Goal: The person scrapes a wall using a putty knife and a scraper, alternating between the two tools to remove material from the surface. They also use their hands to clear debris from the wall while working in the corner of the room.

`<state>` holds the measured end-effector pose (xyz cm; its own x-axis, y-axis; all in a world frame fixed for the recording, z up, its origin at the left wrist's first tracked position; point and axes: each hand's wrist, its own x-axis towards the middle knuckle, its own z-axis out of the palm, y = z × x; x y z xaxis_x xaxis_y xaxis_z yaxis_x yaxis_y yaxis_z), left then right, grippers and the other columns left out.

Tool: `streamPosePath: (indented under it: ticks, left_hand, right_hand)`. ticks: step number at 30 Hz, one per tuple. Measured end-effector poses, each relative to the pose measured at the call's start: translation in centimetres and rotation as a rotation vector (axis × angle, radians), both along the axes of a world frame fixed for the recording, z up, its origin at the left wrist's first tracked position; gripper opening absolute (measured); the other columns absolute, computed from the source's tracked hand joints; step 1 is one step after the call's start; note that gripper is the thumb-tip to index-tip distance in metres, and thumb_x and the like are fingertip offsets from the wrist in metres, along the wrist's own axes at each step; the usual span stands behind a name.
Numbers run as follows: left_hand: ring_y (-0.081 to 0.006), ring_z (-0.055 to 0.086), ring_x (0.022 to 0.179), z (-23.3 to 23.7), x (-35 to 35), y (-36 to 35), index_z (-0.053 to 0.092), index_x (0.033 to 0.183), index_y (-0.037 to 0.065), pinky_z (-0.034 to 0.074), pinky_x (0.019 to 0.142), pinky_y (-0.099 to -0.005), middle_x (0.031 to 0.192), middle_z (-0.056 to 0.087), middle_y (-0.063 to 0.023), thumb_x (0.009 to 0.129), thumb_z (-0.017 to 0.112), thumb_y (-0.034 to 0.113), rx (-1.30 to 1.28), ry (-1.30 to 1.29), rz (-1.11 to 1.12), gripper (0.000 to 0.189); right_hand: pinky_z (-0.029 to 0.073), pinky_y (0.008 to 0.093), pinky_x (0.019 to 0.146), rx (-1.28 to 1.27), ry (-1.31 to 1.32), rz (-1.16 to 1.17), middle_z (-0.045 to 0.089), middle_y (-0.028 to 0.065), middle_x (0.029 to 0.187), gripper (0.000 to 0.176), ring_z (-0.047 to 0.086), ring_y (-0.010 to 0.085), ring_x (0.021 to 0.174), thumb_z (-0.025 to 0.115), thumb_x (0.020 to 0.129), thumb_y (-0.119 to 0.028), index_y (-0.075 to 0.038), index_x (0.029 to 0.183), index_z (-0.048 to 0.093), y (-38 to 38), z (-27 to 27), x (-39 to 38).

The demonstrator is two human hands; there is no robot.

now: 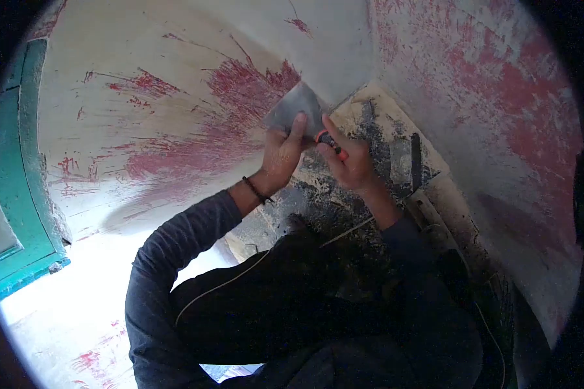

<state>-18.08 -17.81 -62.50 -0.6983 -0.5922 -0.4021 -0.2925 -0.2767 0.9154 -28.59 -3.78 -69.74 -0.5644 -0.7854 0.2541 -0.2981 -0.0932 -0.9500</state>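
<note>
A wide putty knife (294, 107) has a grey metal blade and a black and red handle. My right hand (352, 163) is closed around that handle, its index finger stretched along it toward the blade. My left hand (283, 153) grips the lower part of the blade, thumb lying flat on its face and the other fingers hidden behind. The blade's far edge overlaps the white wall (194, 84) near the corner, where red patches show through the scraped surface. A dark bracelet circles my left wrist.
Below my hands, a debris-covered board or floor (318, 194) holds dark crumbs and flakes. A flat grey piece with a dark edge (405, 161) lies there on the right. Another red-streaked wall (480, 97) rises at right. A green door frame (19, 175) stands at left.
</note>
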Motion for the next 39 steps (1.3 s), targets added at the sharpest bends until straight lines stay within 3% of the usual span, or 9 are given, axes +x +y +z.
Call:
streamPosePath:
  ticks: [7, 10, 17, 22, 26, 29, 32, 35, 39]
  left_hand:
    - [-0.0158, 0.068, 0.088, 2.4, -1.9, 1.2, 0.065, 0.104, -0.006, 0.062, 0.079, -0.0329, 0.099, 0.067, -0.0099, 0.104, 0.059, 0.036, 0.029, 0.076, 0.1, 0.043]
    - [-0.018, 0.067, 0.094, 1.2, -1.1, 0.5, 0.06, 0.109, -0.001, 0.059, 0.087, -0.0377, 0.101, 0.065, -0.0073, 0.103, 0.06, 0.042, 0.002, 0.081, 0.009, 0.043]
    - [-0.0169, 0.067, 0.09, -2.1, 2.0, 0.7, 0.061, 0.108, 0.0, 0.06, 0.082, -0.0365, 0.097, 0.065, -0.0078, 0.103, 0.06, 0.041, 0.038, -0.031, 0.045, 0.041]
    - [-0.0181, 0.068, 0.091, 3.3, -1.7, -0.4, 0.062, 0.11, -0.001, 0.06, 0.08, -0.0354, 0.101, 0.067, -0.0086, 0.104, 0.058, 0.042, -0.221, -0.013, -0.059, 0.044]
    - [-0.0141, 0.065, 0.084, 4.8, -3.5, 1.9, 0.064, 0.101, 0.0, 0.058, 0.08, -0.0351, 0.09, 0.065, -0.0053, 0.105, 0.057, 0.043, -0.066, 0.154, 0.077, 0.043]
    - [-0.0102, 0.059, 0.071, 2.0, -2.0, 0.6, 0.066, 0.078, -0.002, 0.054, 0.066, -0.0301, 0.073, 0.062, -0.0026, 0.105, 0.057, 0.044, -0.177, 0.071, -0.014, 0.054]
    - [-0.0092, 0.055, 0.07, -1.3, 0.1, 0.3, 0.064, 0.074, -0.001, 0.053, 0.068, -0.0292, 0.072, 0.058, -0.0016, 0.104, 0.057, 0.045, -0.112, -0.011, -0.001, 0.055]
    - [-0.0142, 0.064, 0.084, -4.2, 2.7, -0.2, 0.066, 0.09, -0.003, 0.056, 0.081, -0.033, 0.089, 0.066, -0.0086, 0.104, 0.056, 0.046, 0.041, -0.081, -0.015, 0.052]
    - [-0.0173, 0.067, 0.089, -1.6, 1.7, 0.9, 0.066, 0.096, -0.004, 0.056, 0.085, -0.0341, 0.096, 0.069, -0.013, 0.103, 0.056, 0.05, 0.041, -0.112, -0.003, 0.055]
  right_hand:
    - [0.051, 0.0362, 0.06, 0.016, -0.019, 0.0, 0.069, 0.0199, 0.078, 0.056, 0.063, 0.0173, 0.059, 0.068, 0.096, -0.029, -0.011, 0.147, 0.054, 0.7, 3.0, -1.7]
    - [0.048, 0.0343, 0.057, -0.051, 0.021, -0.062, 0.063, 0.0171, 0.067, 0.056, 0.056, 0.0148, 0.054, 0.068, 0.096, -0.029, -0.011, 0.147, 0.054, -0.1, 1.3, -0.5]
    - [0.045, 0.0317, 0.055, 0.008, -0.053, 0.007, 0.056, 0.0112, 0.058, 0.057, 0.05, 0.0128, 0.051, 0.068, 0.096, -0.028, -0.01, 0.148, 0.052, -0.1, -3.3, 1.9]
    - [0.048, 0.0314, 0.057, -0.033, -0.091, -0.081, 0.065, 0.0105, 0.068, 0.058, 0.052, 0.0129, 0.054, 0.069, 0.095, -0.024, -0.007, 0.147, 0.052, -0.2, 3.8, -0.2]
    - [0.049, 0.0311, 0.059, -0.135, -0.044, -0.104, 0.068, 0.0109, 0.073, 0.057, 0.054, 0.0124, 0.056, 0.067, 0.096, -0.023, -0.006, 0.148, 0.051, -0.3, 5.1, -1.4]
    - [0.05, 0.0319, 0.058, -0.093, -0.014, -0.12, 0.068, 0.0115, 0.073, 0.057, 0.055, 0.0139, 0.054, 0.066, 0.097, -0.024, -0.007, 0.149, 0.051, -0.3, 3.5, -0.5]
    - [0.048, 0.0321, 0.056, 0.052, -0.05, -0.043, 0.065, 0.0107, 0.069, 0.056, 0.054, 0.0143, 0.053, 0.065, 0.098, -0.026, -0.007, 0.149, 0.05, 0.2, 0.8, 1.0]
    - [0.043, 0.0306, 0.054, 0.068, -0.069, 0.008, 0.059, 0.0086, 0.065, 0.055, 0.045, 0.01, 0.054, 0.064, 0.099, -0.025, -0.006, 0.149, 0.05, 0.3, -2.2, 2.4]
    - [0.045, 0.0325, 0.052, 0.004, -0.013, -0.023, 0.062, 0.0131, 0.064, 0.056, 0.051, 0.0145, 0.05, 0.065, 0.098, -0.031, -0.01, 0.148, 0.052, 0.5, -2.4, 2.1]
